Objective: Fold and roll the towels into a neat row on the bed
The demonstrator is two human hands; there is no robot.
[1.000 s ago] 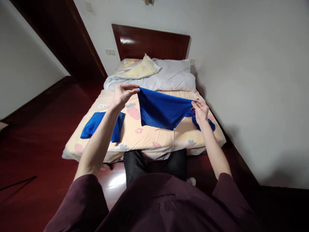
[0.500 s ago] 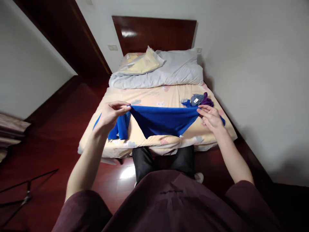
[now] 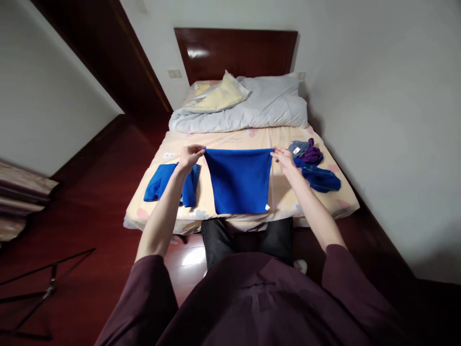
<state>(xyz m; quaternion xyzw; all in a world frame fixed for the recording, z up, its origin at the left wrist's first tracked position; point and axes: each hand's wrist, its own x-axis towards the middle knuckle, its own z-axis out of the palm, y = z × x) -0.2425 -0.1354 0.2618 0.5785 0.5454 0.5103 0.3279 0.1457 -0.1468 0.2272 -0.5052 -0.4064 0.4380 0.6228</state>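
A blue cloth (image 3: 240, 180) with a small white tag at its lower right corner is spread between my hands, its far edge straight. My left hand (image 3: 191, 156) pinches the far left corner, and my right hand (image 3: 283, 157) pinches the far right one. The near edge reaches close to the front of the bed (image 3: 230, 139); I cannot tell how much of the cloth rests on it. Partly behind my left forearm lie folded blue cloths (image 3: 158, 180). To the right of my right hand lies a crumpled blue garment (image 3: 321, 179) with light stitching.
A grey bundle (image 3: 298, 148) and a purple cloth (image 3: 312, 153) lie at the bed's right side. A pale quilt (image 3: 273, 103) and a yellow cloth (image 3: 224, 95) are by the headboard (image 3: 237, 53). A black metal stand (image 3: 50, 288) is on the floor at left.
My hands have come closer together and moved slightly farther out over the bed. The blue cloth between them now hangs as a fuller, squarer panel. The view has shifted a little.
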